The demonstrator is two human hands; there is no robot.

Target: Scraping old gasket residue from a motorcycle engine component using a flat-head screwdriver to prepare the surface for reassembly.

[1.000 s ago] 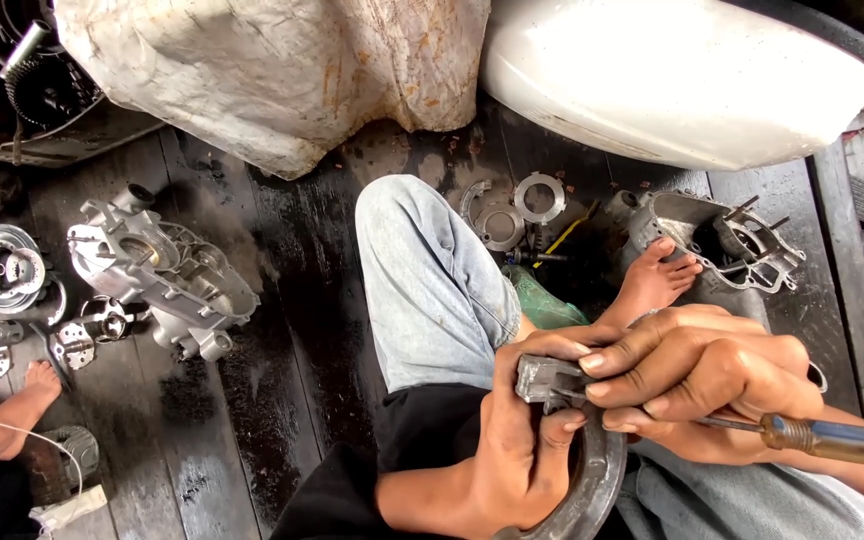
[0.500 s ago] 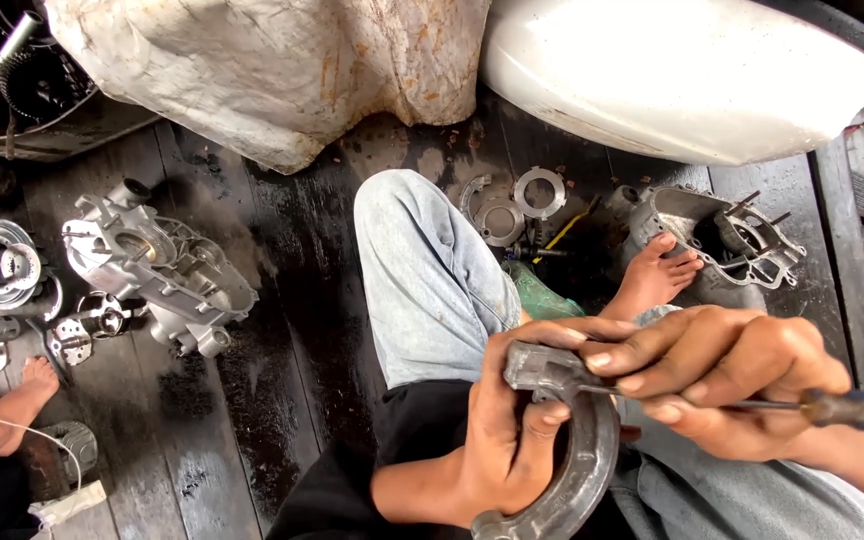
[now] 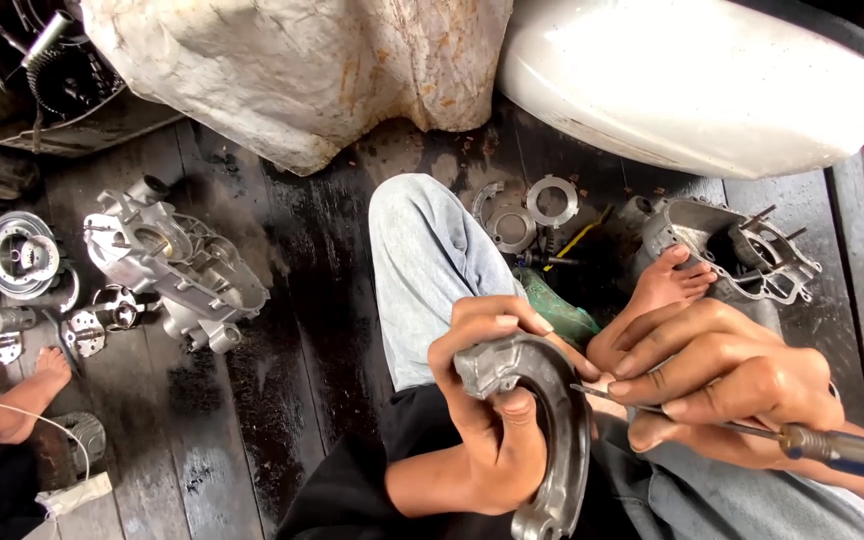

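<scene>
Left hand (image 3: 497, 420) grips curved metal shoe (image 3: 552, 420), long axis running away from the person; right hand (image 3: 732, 385) holds screwdriver (image 3: 832, 448), tip on shoe.

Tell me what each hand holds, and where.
Left hand grips the curved metal part at its upper end. Right hand holds a screwdriver by its shaft.

Left hand (image 3: 487, 410) grips curved metal shoe (image 3: 552, 420). Right hand (image 3: 727, 385) holds screwdriver (image 3: 802, 440), tip at shoe's top. Engine casing (image 3: 177, 265) on dark plank floor (image 3: 282, 400), left.
</scene>
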